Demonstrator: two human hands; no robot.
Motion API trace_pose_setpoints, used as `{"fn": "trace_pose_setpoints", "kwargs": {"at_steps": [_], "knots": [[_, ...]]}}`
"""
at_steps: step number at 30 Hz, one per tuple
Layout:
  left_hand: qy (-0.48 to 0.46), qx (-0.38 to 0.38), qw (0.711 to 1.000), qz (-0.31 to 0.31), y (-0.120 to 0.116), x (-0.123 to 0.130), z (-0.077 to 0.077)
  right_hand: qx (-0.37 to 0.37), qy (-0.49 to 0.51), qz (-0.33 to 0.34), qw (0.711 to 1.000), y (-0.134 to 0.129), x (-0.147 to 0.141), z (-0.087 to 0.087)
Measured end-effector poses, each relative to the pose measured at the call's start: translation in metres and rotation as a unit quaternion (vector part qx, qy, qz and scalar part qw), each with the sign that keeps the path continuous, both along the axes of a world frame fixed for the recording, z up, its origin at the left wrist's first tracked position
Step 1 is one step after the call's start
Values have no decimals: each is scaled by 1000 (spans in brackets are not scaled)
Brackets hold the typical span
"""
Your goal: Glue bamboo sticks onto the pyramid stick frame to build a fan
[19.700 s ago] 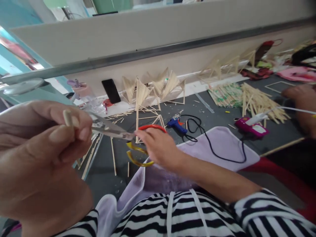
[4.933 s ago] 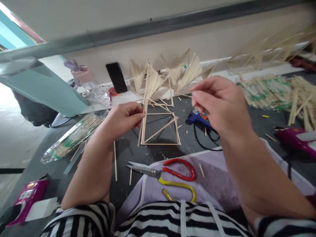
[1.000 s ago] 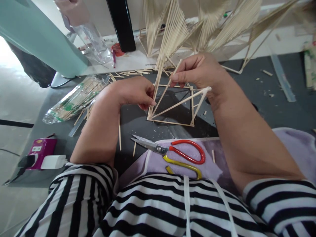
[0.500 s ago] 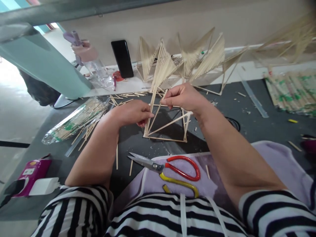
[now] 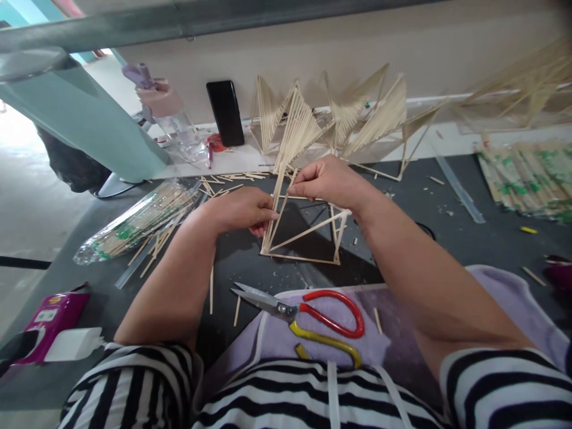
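A small open frame of thin wooden sticks stands on the dark tabletop between my hands. My right hand pinches the upper part of a slanting wooden stick, whose lower end meets the frame's front left corner. My left hand is closed at the frame's left side, thumb and fingers around the upright sticks there. Its lower fingers are partly hidden behind them. A fan of close-set sticks rises just behind my hands. Nearer my body, scissors with red and yellow handles lie partly on a lilac cloth.
Bagged sticks lie at left, more packs at right. Loose sticks are scattered behind. A phone, a clear bottle and a tall mint-green object stand at the back left. Finished-looking stick structures line the wall.
My right hand has moved slightly left, and the slanting stick now stands closer to the upright sticks at my left hand. The whole view has shifted a little.
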State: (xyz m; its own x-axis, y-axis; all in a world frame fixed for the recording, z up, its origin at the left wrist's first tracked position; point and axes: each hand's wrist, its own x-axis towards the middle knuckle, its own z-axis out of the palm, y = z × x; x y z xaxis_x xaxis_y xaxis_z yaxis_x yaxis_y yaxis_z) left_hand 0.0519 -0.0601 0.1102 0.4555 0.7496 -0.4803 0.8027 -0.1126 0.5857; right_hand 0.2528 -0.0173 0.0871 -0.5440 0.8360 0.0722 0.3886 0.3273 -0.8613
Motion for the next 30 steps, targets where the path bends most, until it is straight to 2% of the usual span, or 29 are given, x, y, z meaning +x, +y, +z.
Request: {"fn": "trace_pose_setpoints", "kwargs": {"at_steps": [16,30], "knots": [[4,-26,1000,4,0,1,-2,13,-66,-8,998,-1,-7,9],[6,-30,999,16,-1,5,1,51,-63,0,997,1,-11,7]]}}
